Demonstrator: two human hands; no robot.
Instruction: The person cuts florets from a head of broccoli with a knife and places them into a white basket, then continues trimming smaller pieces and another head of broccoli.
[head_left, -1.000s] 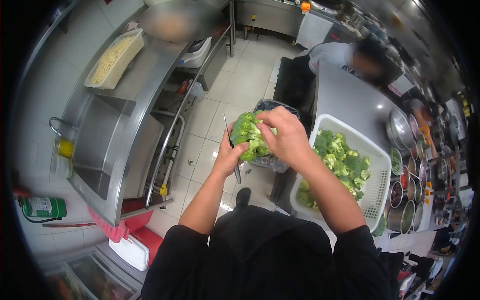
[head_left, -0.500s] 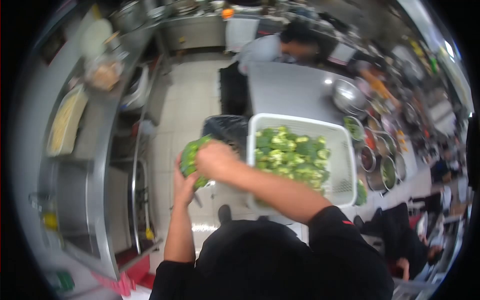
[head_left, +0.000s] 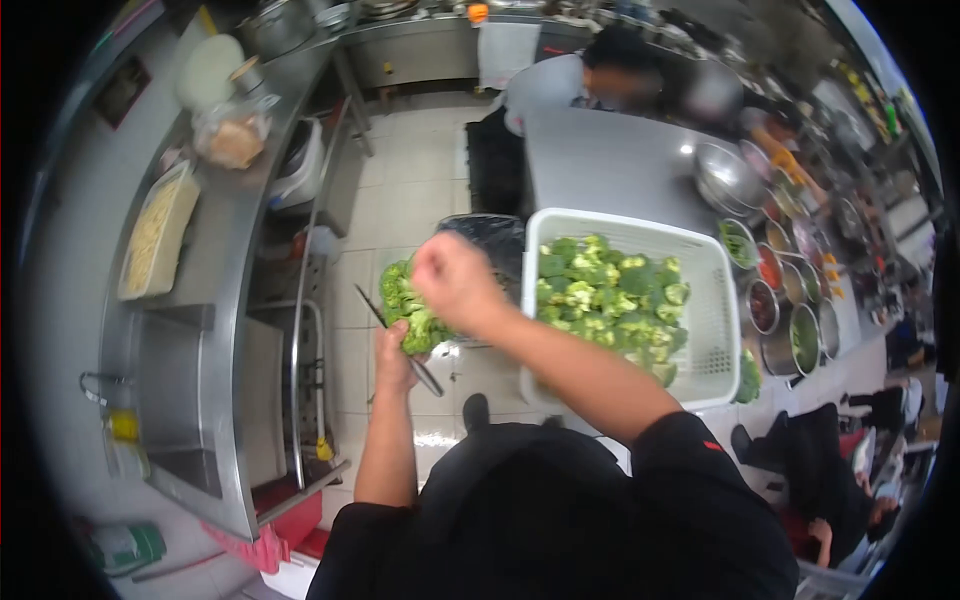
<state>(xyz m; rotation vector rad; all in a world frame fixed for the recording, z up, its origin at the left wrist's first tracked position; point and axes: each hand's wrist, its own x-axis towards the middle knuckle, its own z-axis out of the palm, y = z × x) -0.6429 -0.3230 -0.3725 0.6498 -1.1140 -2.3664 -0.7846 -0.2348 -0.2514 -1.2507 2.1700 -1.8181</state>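
Note:
My left hand (head_left: 392, 358) grips a green head of broccoli (head_left: 402, 290), its thumb pressed on the florets. A knife (head_left: 372, 308) slants across that hand beside the broccoli, apparently held along with it. Just above and to the right of the head is my right hand (head_left: 458, 282), its fingers curled in and slightly blurred; whatever they may hold is hidden. To the right, under my right forearm, a white plastic basket (head_left: 722, 300) holds many cut broccoli florets (head_left: 610, 295). A black-lined bin (head_left: 485, 232) stands behind my right hand, partly covered by it.
A steel table (head_left: 610, 150) lies beyond the basket, with a person (head_left: 545, 90) bent at its far side. Metal bowls (head_left: 728, 180) and several containers of cut food stand at right. On the left run a steel counter and sink (head_left: 172, 385). Other people are at lower right.
My right hand has lifted off the broccoli and up, fingers curled. The broccoli and knife in my left hand now show more fully. The whole view has shifted slightly.

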